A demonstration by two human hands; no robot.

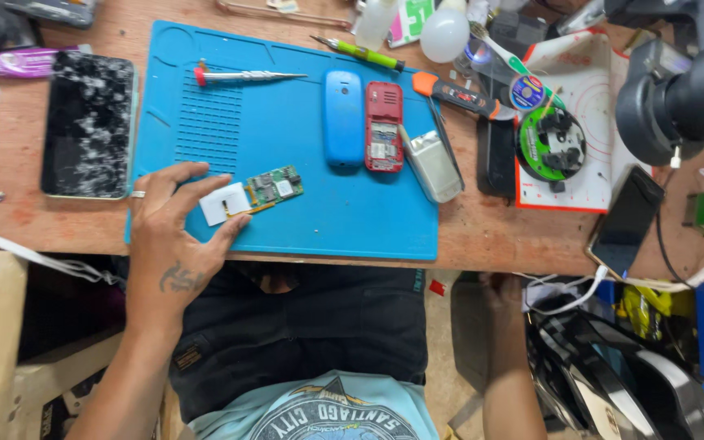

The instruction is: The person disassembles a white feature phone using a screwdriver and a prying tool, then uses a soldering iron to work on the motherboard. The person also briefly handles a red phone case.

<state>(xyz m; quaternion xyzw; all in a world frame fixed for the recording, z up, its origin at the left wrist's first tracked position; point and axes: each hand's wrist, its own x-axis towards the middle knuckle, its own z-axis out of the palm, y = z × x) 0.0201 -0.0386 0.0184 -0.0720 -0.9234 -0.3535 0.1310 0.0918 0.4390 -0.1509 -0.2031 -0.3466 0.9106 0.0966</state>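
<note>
My left hand (174, 224) lies on the near left part of the blue work mat (327, 220), fingers spread, with fingertips touching a small white square part (223, 203) joined to a green circuit board (275, 187). It grips nothing. My right hand (503, 287) is below the table edge, down among cables and bags, mostly hidden; whether it holds anything is unclear. Further back on the mat lie a blue phone back cover (343, 118), a red opened phone body (384, 125) and a silver battery (434, 165).
A smartphone with a cracked screen (89, 125) lies left of the mat. A red-tipped screwdriver (242, 77), green tweezers (360, 53), an orange-handled knife (459, 94), a solder-wire reel (551, 144), a dark phone (627, 220) and a microscope (678, 81) crowd the back and right.
</note>
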